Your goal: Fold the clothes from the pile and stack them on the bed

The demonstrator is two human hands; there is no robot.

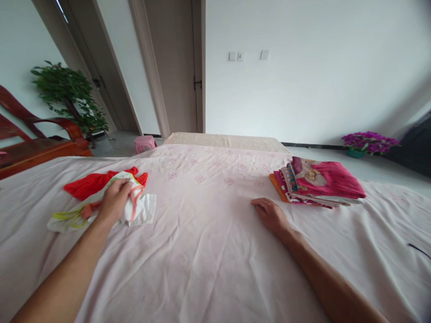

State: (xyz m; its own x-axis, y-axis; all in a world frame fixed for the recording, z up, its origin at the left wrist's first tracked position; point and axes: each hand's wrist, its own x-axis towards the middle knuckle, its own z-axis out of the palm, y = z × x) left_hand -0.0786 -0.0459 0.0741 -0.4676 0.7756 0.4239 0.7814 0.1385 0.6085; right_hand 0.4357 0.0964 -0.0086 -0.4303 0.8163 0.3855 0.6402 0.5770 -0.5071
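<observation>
My left hand [116, 197]: fingers pinch a white garment [140, 211], crumpled on the sheet [202, 233] against red cloth [88, 185]. I judge it light, limp, unbreakable; best held by its trimmed edges. Right hand [270, 215] on sheet; finger closure: cannot tell.

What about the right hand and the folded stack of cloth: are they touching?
Apart. The head view shows a strip of pale sheet between the right hand and the folded stack.
</observation>
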